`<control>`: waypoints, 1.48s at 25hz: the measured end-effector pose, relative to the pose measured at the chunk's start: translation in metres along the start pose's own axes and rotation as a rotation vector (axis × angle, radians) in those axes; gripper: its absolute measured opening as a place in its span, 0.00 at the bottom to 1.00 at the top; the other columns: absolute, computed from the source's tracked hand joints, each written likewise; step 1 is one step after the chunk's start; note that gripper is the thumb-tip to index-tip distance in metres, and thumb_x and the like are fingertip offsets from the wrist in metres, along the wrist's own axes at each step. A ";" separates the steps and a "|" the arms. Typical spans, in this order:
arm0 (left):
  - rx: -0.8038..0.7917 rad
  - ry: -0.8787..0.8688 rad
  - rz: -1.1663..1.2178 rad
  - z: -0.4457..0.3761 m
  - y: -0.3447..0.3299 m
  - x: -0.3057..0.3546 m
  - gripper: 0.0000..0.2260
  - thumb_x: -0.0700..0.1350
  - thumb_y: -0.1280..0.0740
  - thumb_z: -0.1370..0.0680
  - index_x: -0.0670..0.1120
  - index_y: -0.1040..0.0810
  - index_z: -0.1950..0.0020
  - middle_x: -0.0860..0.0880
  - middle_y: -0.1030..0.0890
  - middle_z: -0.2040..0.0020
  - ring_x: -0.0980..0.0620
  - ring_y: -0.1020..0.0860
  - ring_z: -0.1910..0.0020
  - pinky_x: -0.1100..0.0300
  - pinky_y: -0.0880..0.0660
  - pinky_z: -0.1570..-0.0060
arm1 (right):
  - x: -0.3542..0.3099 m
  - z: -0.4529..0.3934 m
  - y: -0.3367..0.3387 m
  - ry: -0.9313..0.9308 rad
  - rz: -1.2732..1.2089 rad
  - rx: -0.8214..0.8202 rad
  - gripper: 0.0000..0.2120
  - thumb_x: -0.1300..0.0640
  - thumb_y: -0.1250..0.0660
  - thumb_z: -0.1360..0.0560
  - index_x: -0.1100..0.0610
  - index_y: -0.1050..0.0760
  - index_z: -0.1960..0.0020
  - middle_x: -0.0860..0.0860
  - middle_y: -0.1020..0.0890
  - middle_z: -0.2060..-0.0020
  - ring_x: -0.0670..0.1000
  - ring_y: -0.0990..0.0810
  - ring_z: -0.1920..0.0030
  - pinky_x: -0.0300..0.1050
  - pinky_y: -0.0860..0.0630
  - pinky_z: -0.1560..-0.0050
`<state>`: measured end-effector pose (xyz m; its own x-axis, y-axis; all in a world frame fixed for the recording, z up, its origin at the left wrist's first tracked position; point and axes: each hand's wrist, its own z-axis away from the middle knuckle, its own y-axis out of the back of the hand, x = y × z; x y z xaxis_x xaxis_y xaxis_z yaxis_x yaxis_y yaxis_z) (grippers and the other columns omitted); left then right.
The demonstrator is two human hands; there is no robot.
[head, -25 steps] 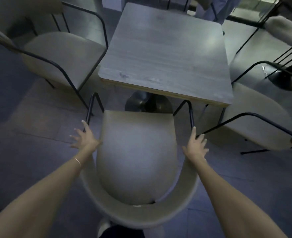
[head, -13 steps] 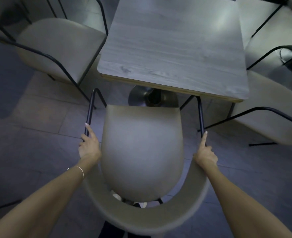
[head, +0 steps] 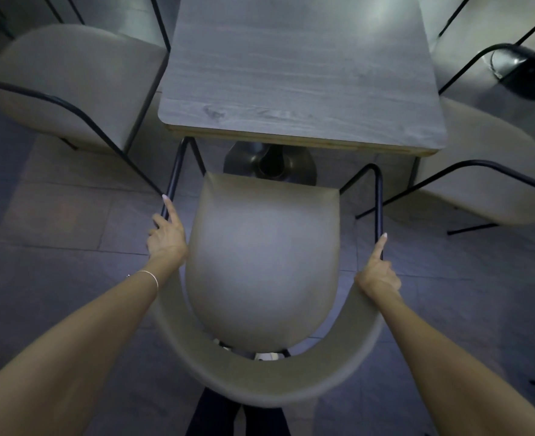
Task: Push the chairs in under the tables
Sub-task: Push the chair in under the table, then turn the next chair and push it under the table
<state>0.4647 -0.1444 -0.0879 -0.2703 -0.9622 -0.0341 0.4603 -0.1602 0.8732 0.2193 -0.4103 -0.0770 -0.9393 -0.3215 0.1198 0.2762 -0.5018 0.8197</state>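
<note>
Head view shows me the left hand wrapped around the black left arm rail of the chair in the middle of the frame. At the right, the right hand grips the other rail, one finger pointing up. I see the chair's front edge just short of the table at the top.

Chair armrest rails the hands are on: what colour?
Black metal armrest rails, against a pale beige seat; head view.

Single head-worn wide-angle view, aimed steeply downward and forward. The chair sits close beneath the lens; the bench fills the upper frame, with edges bowed.
</note>
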 end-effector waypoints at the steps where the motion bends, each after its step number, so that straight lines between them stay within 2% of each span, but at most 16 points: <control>1: 0.004 -0.006 -0.003 0.000 -0.001 -0.001 0.47 0.32 0.34 0.25 0.41 0.68 0.22 0.32 0.37 0.31 0.35 0.23 0.47 0.49 0.24 0.51 | 0.000 -0.001 -0.001 -0.001 0.007 0.004 0.50 0.60 0.34 0.24 0.53 0.74 0.25 0.63 0.28 0.35 0.60 0.22 0.42 0.53 0.24 0.46; 6: 0.010 -0.013 0.021 -0.003 -0.002 0.003 0.46 0.32 0.35 0.25 0.41 0.68 0.22 0.33 0.37 0.31 0.35 0.24 0.45 0.48 0.25 0.48 | 0.001 -0.013 0.003 0.012 0.030 0.024 0.47 0.62 0.37 0.23 0.53 0.73 0.24 0.62 0.29 0.34 0.60 0.23 0.42 0.52 0.24 0.48; 10: 0.038 -0.001 0.035 -0.007 -0.011 0.016 0.43 0.32 0.37 0.24 0.39 0.67 0.23 0.33 0.36 0.33 0.34 0.24 0.45 0.47 0.24 0.47 | 0.002 -0.033 0.016 0.020 0.050 0.040 0.47 0.62 0.38 0.23 0.51 0.74 0.24 0.62 0.28 0.35 0.59 0.22 0.44 0.49 0.29 0.57; 16: 0.038 0.018 0.023 -0.009 -0.014 0.019 0.44 0.32 0.36 0.24 0.39 0.68 0.23 0.32 0.37 0.32 0.34 0.23 0.46 0.46 0.23 0.49 | 0.001 -0.038 0.014 0.021 0.075 0.055 0.47 0.61 0.37 0.23 0.51 0.73 0.24 0.61 0.29 0.34 0.59 0.22 0.44 0.48 0.30 0.59; 18: 0.023 0.020 0.023 -0.009 -0.014 0.019 0.45 0.33 0.35 0.25 0.40 0.68 0.23 0.33 0.37 0.32 0.34 0.24 0.46 0.46 0.24 0.49 | 0.002 -0.038 0.016 0.023 0.060 0.062 0.47 0.61 0.37 0.22 0.51 0.73 0.24 0.61 0.30 0.33 0.59 0.22 0.42 0.50 0.27 0.56; 20: -0.041 0.018 0.043 -0.002 -0.007 0.017 0.47 0.36 0.32 0.25 0.41 0.67 0.22 0.32 0.39 0.30 0.34 0.26 0.41 0.45 0.26 0.45 | 0.003 -0.032 0.020 0.048 0.027 0.012 0.47 0.58 0.36 0.22 0.52 0.73 0.24 0.62 0.33 0.31 0.60 0.25 0.38 0.53 0.25 0.47; 22: -0.069 -0.008 0.008 0.014 0.001 0.020 0.48 0.45 0.30 0.25 0.42 0.66 0.22 0.32 0.47 0.24 0.33 0.38 0.28 0.40 0.36 0.33 | 0.006 -0.019 0.028 0.109 0.034 -0.035 0.49 0.49 0.33 0.24 0.53 0.71 0.24 0.63 0.42 0.25 0.62 0.38 0.28 0.57 0.31 0.35; 24: -0.076 -0.062 0.024 0.036 0.010 0.037 0.49 0.52 0.30 0.25 0.44 0.65 0.21 0.36 0.59 0.21 0.35 0.54 0.22 0.36 0.48 0.28 | 0.009 -0.001 0.036 0.227 0.050 -0.035 0.49 0.43 0.33 0.26 0.51 0.67 0.22 0.60 0.54 0.22 0.61 0.54 0.22 0.62 0.43 0.27; 26: -0.068 -0.180 0.118 0.060 0.020 0.081 0.49 0.54 0.31 0.25 0.45 0.65 0.21 0.40 0.64 0.21 0.38 0.59 0.22 0.36 0.53 0.27 | 0.020 0.010 0.055 0.332 0.029 0.036 0.48 0.42 0.34 0.26 0.50 0.64 0.22 0.58 0.59 0.22 0.59 0.60 0.22 0.62 0.49 0.25; 31: 0.091 -0.505 0.230 0.123 0.071 0.255 0.46 0.54 0.32 0.24 0.46 0.63 0.21 0.43 0.62 0.21 0.41 0.59 0.21 0.41 0.53 0.25 | 0.099 -0.014 0.151 0.356 -0.078 0.232 0.46 0.44 0.33 0.26 0.49 0.62 0.22 0.58 0.57 0.22 0.59 0.60 0.22 0.61 0.52 0.24; 34: 0.156 -0.576 0.291 0.161 0.081 0.356 0.45 0.55 0.34 0.23 0.46 0.63 0.21 0.43 0.59 0.20 0.42 0.57 0.21 0.42 0.52 0.25 | 0.169 -0.048 0.195 0.353 -0.090 0.296 0.45 0.44 0.33 0.25 0.49 0.61 0.21 0.58 0.57 0.22 0.59 0.60 0.22 0.61 0.52 0.24; 37: 0.122 -0.617 0.311 0.208 0.068 0.463 0.44 0.55 0.35 0.23 0.45 0.63 0.21 0.43 0.60 0.20 0.42 0.57 0.21 0.42 0.52 0.24 | 0.252 -0.083 0.219 0.341 -0.066 0.303 0.45 0.45 0.33 0.25 0.49 0.61 0.22 0.59 0.58 0.22 0.60 0.61 0.22 0.62 0.53 0.25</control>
<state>0.1943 -0.5548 0.0567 -0.5885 -0.6529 0.4769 0.5056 0.1632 0.8472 0.0594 -0.6677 0.0859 -0.8185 -0.5678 -0.0878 0.0986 -0.2894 0.9521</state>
